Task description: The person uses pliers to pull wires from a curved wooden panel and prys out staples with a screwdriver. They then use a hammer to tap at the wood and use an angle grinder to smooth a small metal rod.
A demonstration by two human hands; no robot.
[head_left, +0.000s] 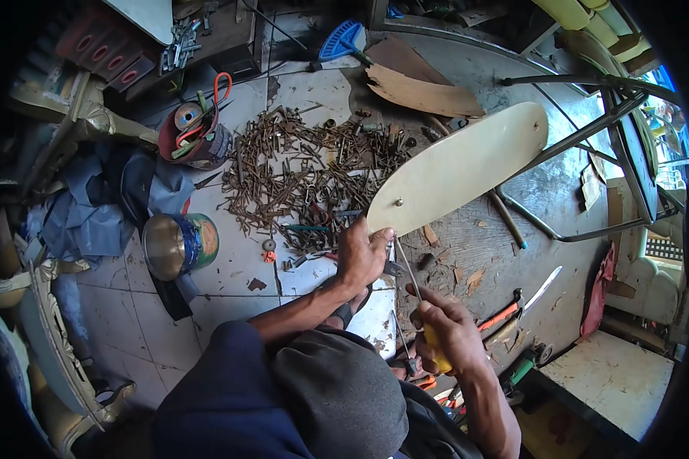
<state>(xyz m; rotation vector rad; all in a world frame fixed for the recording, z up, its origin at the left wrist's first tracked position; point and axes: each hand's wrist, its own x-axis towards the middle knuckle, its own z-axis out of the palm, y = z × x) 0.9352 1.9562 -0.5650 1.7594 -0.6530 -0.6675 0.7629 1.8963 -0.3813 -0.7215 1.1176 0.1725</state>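
Note:
My left hand (364,260) grips the lower-left end of an oblong pale board (459,164), which has a metal fitting near each end and lies against a bent metal tube frame (551,229). In my right hand (448,333) is a yellow-handled screwdriver (438,353); its long thin shaft angles up toward the board's lower edge beside my left thumb, and I cannot tell if the tip touches. A spread of rusty screws and nails (272,161) lies on the floor beyond my left hand, with a few hand tools among them.
A metal can (168,252) and a tool bucket (191,149) stand left, near grey sheeting (92,199). A blue rake head (337,38) and split plywood (413,80) lie behind. An angle grinder (530,359), a long blade (542,287) and a white-topped stand (608,375) are at right.

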